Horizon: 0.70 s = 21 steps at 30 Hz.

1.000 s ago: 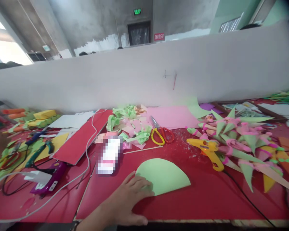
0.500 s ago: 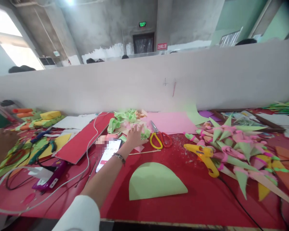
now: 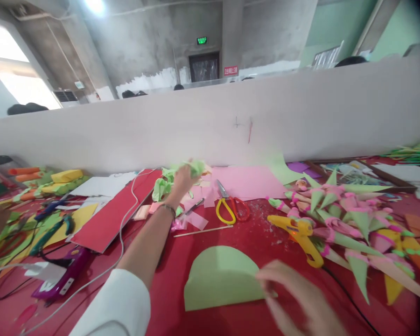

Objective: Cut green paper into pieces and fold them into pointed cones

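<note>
My left hand point(image 3: 184, 178) reaches to the back of the table, its fingers closed on a piece of crumpled light-green paper point(image 3: 197, 168), slightly smeared by motion. More crumpled green paper point(image 3: 162, 189) lies just left of it. A folded light-green paper half-circle point(image 3: 220, 280) rests flat at the front middle. My right hand point(image 3: 301, 298), blurred, is at the half-circle's right corner, thumb and fingers apart; whether it touches the paper I cannot tell. Yellow-and-red-handled scissors point(image 3: 225, 210) and a thin stick point(image 3: 203, 231) lie between my hands.
A yellow glue gun point(image 3: 297, 231) lies right of the half-circle, beside a heap of pink and green paper flowers point(image 3: 350, 210). Pink sheets point(image 3: 252, 181) lie at the back by the white partition point(image 3: 210, 126). On the left are a red board point(image 3: 115, 210), a purple power strip point(image 3: 61, 280) and cables.
My left hand has moved back and left and taken hold of green paper. My right hand has come in from the lower right. The phone is now hidden behind my left arm.
</note>
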Motion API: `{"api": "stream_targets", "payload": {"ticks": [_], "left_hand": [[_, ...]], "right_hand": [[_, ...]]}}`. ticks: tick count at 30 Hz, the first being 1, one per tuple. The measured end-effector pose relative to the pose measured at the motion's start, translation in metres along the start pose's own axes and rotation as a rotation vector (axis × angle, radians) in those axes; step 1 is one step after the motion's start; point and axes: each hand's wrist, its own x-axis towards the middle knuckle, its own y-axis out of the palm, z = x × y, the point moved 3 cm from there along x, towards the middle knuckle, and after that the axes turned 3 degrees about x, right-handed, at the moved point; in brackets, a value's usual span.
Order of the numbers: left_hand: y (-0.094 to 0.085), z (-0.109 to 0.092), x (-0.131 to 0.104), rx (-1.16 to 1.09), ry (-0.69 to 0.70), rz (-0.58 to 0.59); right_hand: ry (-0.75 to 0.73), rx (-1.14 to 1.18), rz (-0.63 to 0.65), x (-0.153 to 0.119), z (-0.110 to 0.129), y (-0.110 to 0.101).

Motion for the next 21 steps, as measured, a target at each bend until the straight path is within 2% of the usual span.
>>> {"api": "stream_targets", "payload": {"ticks": [3,5,9,11,16,19,21], "left_hand": [[-0.021,0.021,0.03,0.036,-0.062,-0.136],[-0.025,0.033,0.043,0.083,-0.095,-0.121],[-0.023,0.053,0.053,0.071,-0.102,0.035],[-0.023,0.062,0.054,0.042,-0.094,0.064],[-0.024,0.073,0.058,-0.039,-0.135,-0.006],[-0.019,0.068,0.062,-0.085,-0.139,-0.035],[-0.017,0.06,0.065,-0.112,-0.091,-0.044]], "right_hand": [[-0.125,-0.034,0.146,0.062,0.027,0.002],[-0.209,-0.117,0.174,0.08,0.042,0.005],[-0.152,-0.167,0.289,0.081,0.042,0.016],[-0.113,-0.143,0.357,0.078,0.037,0.019],[-0.081,-0.107,0.375,0.079,0.031,0.019],[-0.098,-0.117,0.361,0.081,0.032,0.02],[-0.106,-0.133,0.365,0.081,0.032,0.021]]}}
